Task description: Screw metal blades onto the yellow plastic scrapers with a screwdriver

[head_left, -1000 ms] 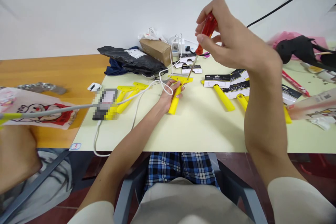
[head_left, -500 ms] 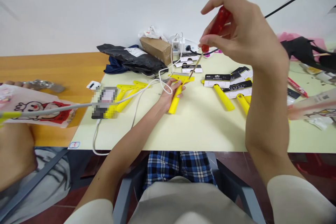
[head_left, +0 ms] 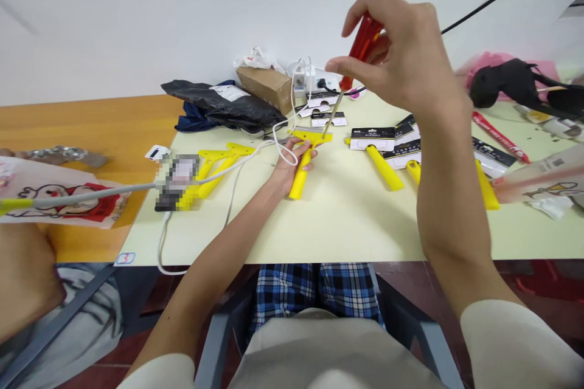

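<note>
Yellow plastic forms the scraper [head_left: 298, 182], located at the centre of the frame on the pale table [head_left: 347, 231]. It is grasped in the left hand [head_left: 287, 169], fingers wrapped beneath the head. The red handle of the screwdriver [head_left: 364, 41], upper right of centre, is held in the fingers of the right hand [head_left: 404, 55]; its tip is set at the right half of the scraper's head. Whether the tip is seated in a screw cannot be told.

Caution: the shaft is tilted, so slippage may be caused if force is applied off axis; the left fingertips, close to the tip, could then be struck. Twisting of the scraper may result if the left grip is loosened. A loop of the pale cable [head_left: 109, 191] is seen across the left hand; contact cannot be confirmed, but snagging is possible if that hand is lifted.
</note>
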Available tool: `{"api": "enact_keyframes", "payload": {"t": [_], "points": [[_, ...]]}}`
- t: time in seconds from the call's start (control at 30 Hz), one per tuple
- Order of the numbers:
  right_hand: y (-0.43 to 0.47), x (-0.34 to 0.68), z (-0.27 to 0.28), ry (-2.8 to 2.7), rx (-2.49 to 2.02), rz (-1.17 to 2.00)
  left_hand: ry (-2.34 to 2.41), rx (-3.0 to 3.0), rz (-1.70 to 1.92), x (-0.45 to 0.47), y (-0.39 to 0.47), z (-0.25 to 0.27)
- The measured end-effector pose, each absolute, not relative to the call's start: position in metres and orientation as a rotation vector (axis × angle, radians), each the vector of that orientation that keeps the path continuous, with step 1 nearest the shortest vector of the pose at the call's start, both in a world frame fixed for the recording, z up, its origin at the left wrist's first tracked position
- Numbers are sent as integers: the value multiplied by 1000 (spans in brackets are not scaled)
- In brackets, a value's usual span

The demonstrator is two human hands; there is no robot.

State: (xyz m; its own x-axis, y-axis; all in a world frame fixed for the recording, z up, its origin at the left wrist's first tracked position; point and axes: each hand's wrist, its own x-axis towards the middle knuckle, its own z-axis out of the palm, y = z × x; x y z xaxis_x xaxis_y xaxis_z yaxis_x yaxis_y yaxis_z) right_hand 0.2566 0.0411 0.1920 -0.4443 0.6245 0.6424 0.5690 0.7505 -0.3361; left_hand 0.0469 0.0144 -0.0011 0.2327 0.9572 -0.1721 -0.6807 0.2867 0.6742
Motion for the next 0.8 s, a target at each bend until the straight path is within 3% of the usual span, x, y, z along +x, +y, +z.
{"api": "enact_keyframes", "payload": {"t": [0.17,0.33,0.5,0.67,0.8], "points": [[41,258,192,-2281,-743,338,638,487,1216,47,17,-4],[42,254,190,-2213,-861,100,641,495,1212,47,17,-4],[46,254,186,-2278,-775,280,634,484,1216,47,18,-6],[43,255,188,-2204,-932,95,630,515,1197,47,16,-5],[42,254,191,-2248,-886,345,652,506,1199,47,17,-5]]}}
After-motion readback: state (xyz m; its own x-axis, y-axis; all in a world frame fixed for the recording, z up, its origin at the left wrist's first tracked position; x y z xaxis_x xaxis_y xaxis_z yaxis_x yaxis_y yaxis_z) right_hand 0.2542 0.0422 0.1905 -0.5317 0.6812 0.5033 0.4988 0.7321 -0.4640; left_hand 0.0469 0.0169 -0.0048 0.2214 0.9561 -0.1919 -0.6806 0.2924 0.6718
